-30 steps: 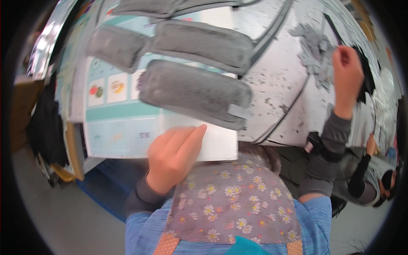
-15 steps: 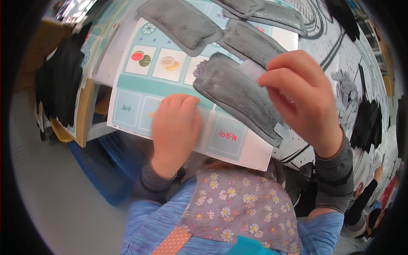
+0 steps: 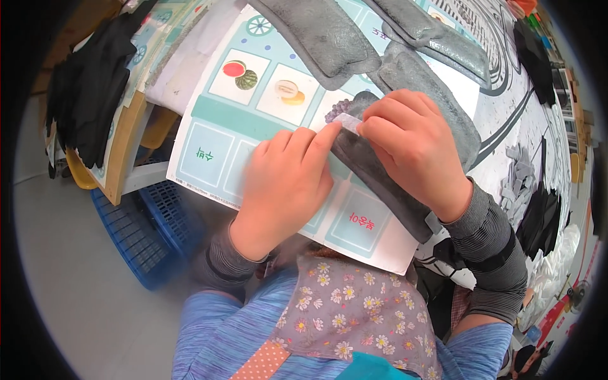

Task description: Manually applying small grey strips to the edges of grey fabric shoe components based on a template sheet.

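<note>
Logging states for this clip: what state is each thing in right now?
Right hand, pinching the pale strip.
Pale strip, gripped at its right end.
Left hand, fingers bent, fingertip at the strip's left end.
Near gray pad, lying on the board, partly hidden.
Other gray pads, lying unheld.
Board, face up, partly covered.
Black cloth, bunched, hanging down.
Blue basket, contents unclear.

One left hand (image 3: 285, 187) and one right hand (image 3: 415, 149) show, with five grey padded pieces (image 3: 316, 41), two pale tags (image 3: 349, 123), one printed board (image 3: 389, 260), one floral apron (image 3: 354, 310) and one heap of grey scraps (image 3: 519, 178), too jumbled to count singly.
</note>
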### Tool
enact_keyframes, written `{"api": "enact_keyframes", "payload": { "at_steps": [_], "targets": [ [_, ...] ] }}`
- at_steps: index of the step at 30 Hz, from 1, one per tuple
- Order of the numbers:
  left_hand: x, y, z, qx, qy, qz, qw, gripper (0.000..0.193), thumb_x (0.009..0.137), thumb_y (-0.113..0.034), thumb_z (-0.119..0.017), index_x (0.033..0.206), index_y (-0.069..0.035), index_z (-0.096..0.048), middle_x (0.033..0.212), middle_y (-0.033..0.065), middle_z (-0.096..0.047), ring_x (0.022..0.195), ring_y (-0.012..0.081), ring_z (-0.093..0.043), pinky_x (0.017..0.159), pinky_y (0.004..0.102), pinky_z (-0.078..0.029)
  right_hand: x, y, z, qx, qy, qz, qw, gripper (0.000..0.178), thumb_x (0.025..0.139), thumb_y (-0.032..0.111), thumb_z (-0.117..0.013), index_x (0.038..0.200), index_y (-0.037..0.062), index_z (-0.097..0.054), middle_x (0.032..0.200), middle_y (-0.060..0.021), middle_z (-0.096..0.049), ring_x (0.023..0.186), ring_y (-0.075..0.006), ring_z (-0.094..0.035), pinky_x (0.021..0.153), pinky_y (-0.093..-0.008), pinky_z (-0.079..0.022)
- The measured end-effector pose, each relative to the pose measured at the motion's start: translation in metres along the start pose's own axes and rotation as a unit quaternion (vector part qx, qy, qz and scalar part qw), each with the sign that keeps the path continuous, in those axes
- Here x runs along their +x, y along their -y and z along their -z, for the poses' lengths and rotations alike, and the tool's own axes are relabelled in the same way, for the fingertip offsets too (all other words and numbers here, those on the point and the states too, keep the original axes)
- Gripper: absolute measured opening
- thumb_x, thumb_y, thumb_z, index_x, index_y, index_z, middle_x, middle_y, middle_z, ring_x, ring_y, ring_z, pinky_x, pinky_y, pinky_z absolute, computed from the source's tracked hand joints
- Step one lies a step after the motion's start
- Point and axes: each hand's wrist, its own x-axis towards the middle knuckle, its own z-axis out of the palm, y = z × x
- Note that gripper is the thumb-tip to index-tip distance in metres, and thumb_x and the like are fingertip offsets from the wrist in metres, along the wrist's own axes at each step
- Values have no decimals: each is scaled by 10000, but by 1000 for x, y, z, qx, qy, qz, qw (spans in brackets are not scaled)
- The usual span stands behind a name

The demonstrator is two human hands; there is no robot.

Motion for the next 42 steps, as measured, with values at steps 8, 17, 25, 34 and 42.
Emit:
{"api": "enact_keyframes", "payload": {
  "at_steps": [8,17,25,34,42],
  "targets": [
    [11,8,2,0,16,9,1000,524,845,-39,-624,1366,-73,-581,859,71,-544,778,267,-559,682,413,-436,2,-9,-12,-4,0,11,1000,102,790,100,-640,890,81,-631,903,-36,-630,903,-237,-613,824,-365,-481],
    [12,2,2,11,17,9,1000,462,843,-52,-629,1302,-97,-657,842,64,-536,758,254,-554,666,396,-450,-2,-7,-9,3,31,-3,1000,83,786,100,-640,857,76,-605,875,-41,-612,890,-240,-605,829,-365,-480],
    [13,2,0,10,18,12,1000,464,842,-60,-625,1304,-90,-654,845,64,-539,768,255,-555,672,396,-452,-2,-4,-3,-22,42,-3,999,115,788,93,-637,900,73,-643,921,-30,-620,941,-230,-598,860,-361,-475],
    [12,0,-1,18,14,12,1000,445,868,-98,-628,1312,-112,-656,843,58,-534,773,250,-555,673,396,-451,-10,2,0,-57,75,-13,995,168,790,78,-624,942,64,-695,949,-25,-621,980,-217,-589,887,-353,-464],
    [14,-5,-7,32,3,22,999,404,902,-124,-632,1301,-148,-688,800,59,-509,733,255,-551,644,404,-450,-13,7,12,-99,134,-6,986,195,803,111,-630,974,63,-710,981,-27,-615,994,-208,-577,881,-326,-447]
  ]
}}
